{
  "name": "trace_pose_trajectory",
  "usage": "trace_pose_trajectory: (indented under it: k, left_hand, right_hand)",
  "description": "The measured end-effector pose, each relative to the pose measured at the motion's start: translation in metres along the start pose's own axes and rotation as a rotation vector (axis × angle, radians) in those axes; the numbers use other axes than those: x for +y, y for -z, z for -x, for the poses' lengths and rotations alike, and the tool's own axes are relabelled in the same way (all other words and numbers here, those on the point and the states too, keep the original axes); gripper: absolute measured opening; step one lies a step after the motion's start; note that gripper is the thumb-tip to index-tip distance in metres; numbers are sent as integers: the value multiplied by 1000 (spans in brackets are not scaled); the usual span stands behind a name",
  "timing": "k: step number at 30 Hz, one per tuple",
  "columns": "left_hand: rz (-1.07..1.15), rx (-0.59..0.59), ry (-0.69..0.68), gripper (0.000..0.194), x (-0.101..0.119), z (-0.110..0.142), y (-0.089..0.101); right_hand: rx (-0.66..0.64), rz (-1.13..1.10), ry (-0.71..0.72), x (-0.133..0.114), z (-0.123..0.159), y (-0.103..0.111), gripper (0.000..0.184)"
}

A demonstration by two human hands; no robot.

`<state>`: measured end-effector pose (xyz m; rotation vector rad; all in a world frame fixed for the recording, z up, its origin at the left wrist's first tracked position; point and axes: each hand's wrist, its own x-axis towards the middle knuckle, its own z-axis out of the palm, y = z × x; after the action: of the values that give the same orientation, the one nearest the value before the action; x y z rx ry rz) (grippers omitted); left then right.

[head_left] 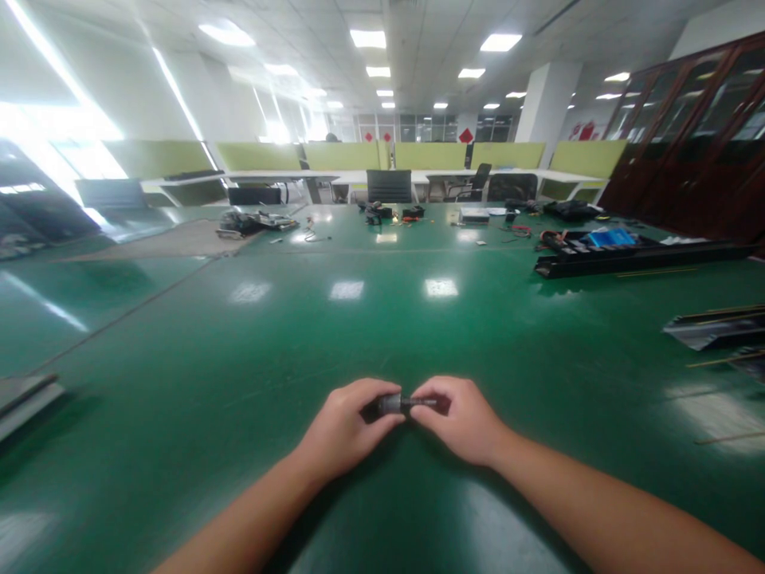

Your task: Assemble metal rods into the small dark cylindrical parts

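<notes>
Close in front of me, just over the green table [287,335], I hold a small dark grey cylinder [391,403] that has a thin dark shaft [424,402] on its right end. My left hand [347,422] is closed, with thumb and fingers gripping the cylinder from the left. The thumb and forefinger of my right hand [463,418] pinch the shaft, partly covering it. Cylinder and shaft lie in line, roughly level. Blur leaves the exact kind of part unclear, and I cannot tell whether the two are one piece.
Long black channels [633,259] lie at the right, with a blue item [610,237] on top. More metal profiles [717,327] sit nearer on that side. A grey flat piece [27,402] is at the left edge. Farther back are piled electronic parts [254,222] and black devices [376,212].
</notes>
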<state>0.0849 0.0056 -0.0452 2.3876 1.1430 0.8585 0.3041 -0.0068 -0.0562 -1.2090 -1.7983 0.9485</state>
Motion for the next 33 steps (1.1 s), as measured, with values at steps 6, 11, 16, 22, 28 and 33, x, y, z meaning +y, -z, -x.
trace_pose_trajectory:
  k: [6,11,16,22,28,33]
  left_hand:
    - [-13,11,-6,23,0,0,0]
    - [-23,32,-28,23,0,2,1]
    - [-22,61,-52,25,0,2,0]
    - [-24,76,-70,24,1,1,2]
    - [-28,85,-76,24,1,1,3]
    - [-25,90,-79,24,3,0,3]
  right_hand:
    - [-8,-11,-17,-1,0,0,8]
    - [5,-37,-22,-2,-1,-1,9]
    - [15,-86,-40,-1,0,-3,10]
    - [27,-87,-59,-1,-1,-3,9]
    - [36,-100,-60,-1,0,-4,9]
    - [41,-113,-67,-1,1,-4,9]
